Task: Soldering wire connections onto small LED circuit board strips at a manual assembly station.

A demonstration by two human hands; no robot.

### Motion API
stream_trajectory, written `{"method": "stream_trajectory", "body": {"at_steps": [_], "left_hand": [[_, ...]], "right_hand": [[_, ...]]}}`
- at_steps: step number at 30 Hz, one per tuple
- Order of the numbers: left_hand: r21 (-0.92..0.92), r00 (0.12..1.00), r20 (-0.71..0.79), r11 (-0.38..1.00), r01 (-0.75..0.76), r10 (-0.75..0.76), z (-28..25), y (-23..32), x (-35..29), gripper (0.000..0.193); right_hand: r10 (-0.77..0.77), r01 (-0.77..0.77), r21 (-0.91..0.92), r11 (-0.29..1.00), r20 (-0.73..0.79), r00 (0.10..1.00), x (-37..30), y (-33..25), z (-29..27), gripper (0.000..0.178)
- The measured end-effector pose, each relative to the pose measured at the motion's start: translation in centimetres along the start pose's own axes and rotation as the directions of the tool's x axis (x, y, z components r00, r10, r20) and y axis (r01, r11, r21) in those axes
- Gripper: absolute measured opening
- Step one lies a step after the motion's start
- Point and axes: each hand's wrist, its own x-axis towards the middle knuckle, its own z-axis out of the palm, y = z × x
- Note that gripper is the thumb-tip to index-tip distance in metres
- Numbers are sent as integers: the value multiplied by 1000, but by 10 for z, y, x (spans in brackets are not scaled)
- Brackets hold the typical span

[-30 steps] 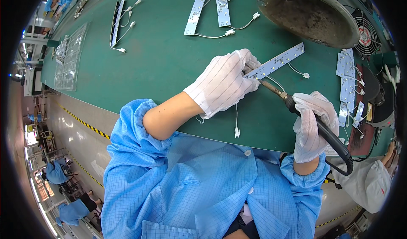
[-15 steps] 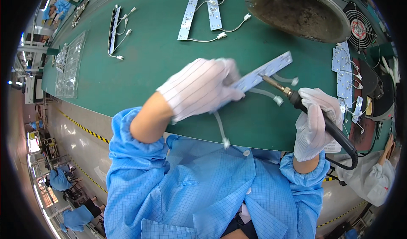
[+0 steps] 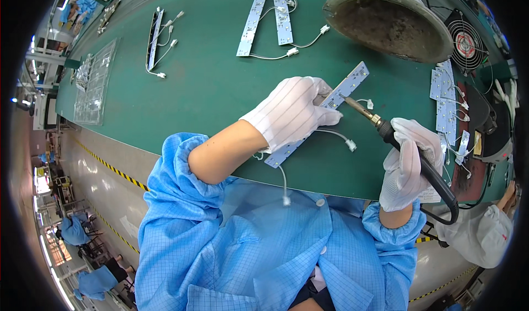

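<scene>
My left hand (image 3: 295, 112), in a white striped glove, grips a narrow white LED circuit board (image 3: 352, 83) around its middle. The board slants from lower left to upper right above the green table, and white wires with small plugs (image 3: 351, 145) dangle from it. In my gloved right hand (image 3: 409, 165) is a soldering iron (image 3: 386, 132) with a black handle and cable. Its tip meets the board's face, or hovers just over it, beyond my left fingers; I cannot tell which. My left palm hides part of the board.
A wide fume hood (image 3: 388, 27) hangs at the back right, near a round fan (image 3: 467, 41). More LED boards (image 3: 253, 21) lie at the back, a wired strip (image 3: 154, 38) at left, and stacked boards (image 3: 446, 110) at right. A clear plastic tray (image 3: 96, 85) sits far left. A co-worker (image 3: 485, 228) is at right.
My left hand has shifted right and turned the board to a steeper slant, its lower end now showing. The soldering iron stays near the board with little movement.
</scene>
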Motion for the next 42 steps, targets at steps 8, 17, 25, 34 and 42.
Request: {"method": "stream_trajectory", "body": {"at_steps": [8, 17, 25, 34, 42], "left_hand": [[-46, 996, -85, 999, 5, -9, 9, -12, 1, 37], [29, 991, -76, 994, -105, 107, 8, -11, 1, 37], [22, 993, -95, 998, -65, 66, 10, -13, 3, 37], [-70, 996, -91, 997, 13, -20, 7, -13, 3, 42], [-139, 993, -58, 986, 94, -103, 5, -8, 2, 41]], "right_hand": [[403, -427, 305, 851, 141, 904, 5, -16, -1, 13], [388, -408, 347, 844, 130, 913, 6, -17, -2, 16], [375, -409, 309, 859, 166, 912, 8, -16, -3, 19], [346, -343, 304, 889, 45, 937, 2, -5, 2, 14], [393, -393, 330, 858, 72, 917, 7, -10, -1, 16]]}}
